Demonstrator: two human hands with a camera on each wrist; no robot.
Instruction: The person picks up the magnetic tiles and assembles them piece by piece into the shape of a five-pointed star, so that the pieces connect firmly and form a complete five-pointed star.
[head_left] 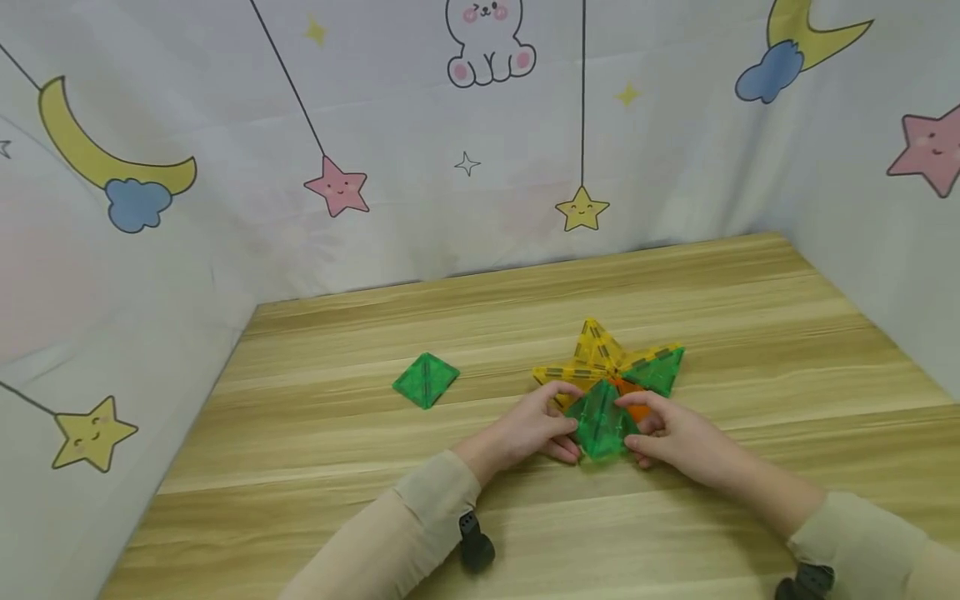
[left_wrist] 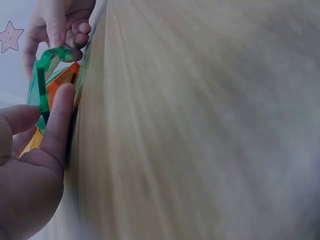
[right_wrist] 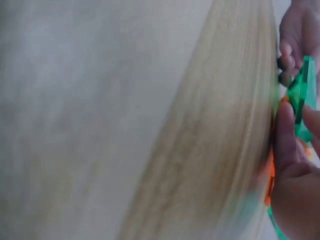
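Note:
Both hands hold a folded pair of translucent green triangular magnetic tiles (head_left: 602,423), raised in a ridge at the front of a star-shaped tile build. My left hand (head_left: 542,422) grips its left side between thumb and fingers. On its right side my right hand (head_left: 681,440) pinches the edge. Behind them stand the build's yellow tiles (head_left: 592,343), with another green tile (head_left: 663,372) on the right point and orange tile (head_left: 634,403) near the middle, partly hidden by the fingers. In the left wrist view the green tiles (left_wrist: 39,87) lean over orange ones.
A separate pair of green triangular tiles (head_left: 425,380) lies on the wood-grain table (head_left: 330,467) to the left. A white printed cloth (head_left: 420,233) hangs behind the table and along both sides. Dark wrist devices (head_left: 476,543) sit at the sleeves.

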